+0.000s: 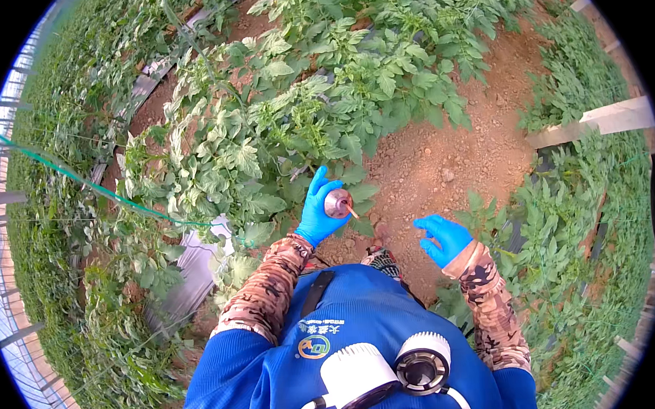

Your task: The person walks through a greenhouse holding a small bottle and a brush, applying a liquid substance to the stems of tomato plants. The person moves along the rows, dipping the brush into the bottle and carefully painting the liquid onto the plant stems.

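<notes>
My left hand (pixel 321 213), in a blue glove, holds a small round container (pixel 337 203) of reddish liquid with its open top facing up. A thin stick or brush (pixel 352 211) rests in it and leans out over the rim. Just beyond the hand are the leaves of tomato plants (pixel 352 142). To the right, over bare soil, my right hand (pixel 443 240), also gloved in blue, hangs with bent fingers; nothing shows in them.
Rows of tomato plants (pixel 573 236) stand on both sides of a reddish soil path (pixel 436 160). A green cord (pixel 81 178) crosses at left above pale plastic mulch film (pixel 194 267). A pale post (pixel 606 120) juts in from the right.
</notes>
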{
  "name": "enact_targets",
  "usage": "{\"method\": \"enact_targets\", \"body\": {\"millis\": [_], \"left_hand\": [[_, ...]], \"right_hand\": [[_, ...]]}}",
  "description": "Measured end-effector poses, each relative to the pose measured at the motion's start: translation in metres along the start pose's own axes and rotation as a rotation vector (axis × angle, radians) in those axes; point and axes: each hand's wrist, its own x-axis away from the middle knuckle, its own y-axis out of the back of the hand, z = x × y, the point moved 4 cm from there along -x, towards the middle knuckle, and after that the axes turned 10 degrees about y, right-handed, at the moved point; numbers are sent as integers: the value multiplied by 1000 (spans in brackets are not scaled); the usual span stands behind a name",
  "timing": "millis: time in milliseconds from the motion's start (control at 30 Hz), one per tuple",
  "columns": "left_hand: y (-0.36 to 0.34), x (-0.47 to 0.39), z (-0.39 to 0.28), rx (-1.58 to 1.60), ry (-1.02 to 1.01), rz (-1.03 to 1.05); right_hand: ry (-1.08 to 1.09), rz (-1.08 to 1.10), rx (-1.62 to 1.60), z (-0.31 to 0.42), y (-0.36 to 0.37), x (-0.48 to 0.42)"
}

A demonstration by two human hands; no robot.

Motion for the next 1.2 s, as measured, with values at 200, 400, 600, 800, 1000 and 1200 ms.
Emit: {"method": "enact_targets", "body": {"millis": [200, 400, 600, 800, 1000, 1200], "left_hand": [[22, -49, 34, -151, 172, -242], [31, -70, 47, -317, 293, -126], [40, -74, 57, -180, 189, -89], [50, -83, 69, -320, 142, 4], [66, -62, 81, -282, 245, -9], [69, -61, 74, -272, 228, -25]], "right_hand": [[-39, 163, -464, -38, 10, -62], [15, 106, -653, -50, -72, -194], [-4, -74, -1126, -48, -104, -231], [17, -83, -588, -44, -95, -234], [-128, -234, -926, -54, -121, -231], [-175, -284, -807, -46, -94, -231]]}}
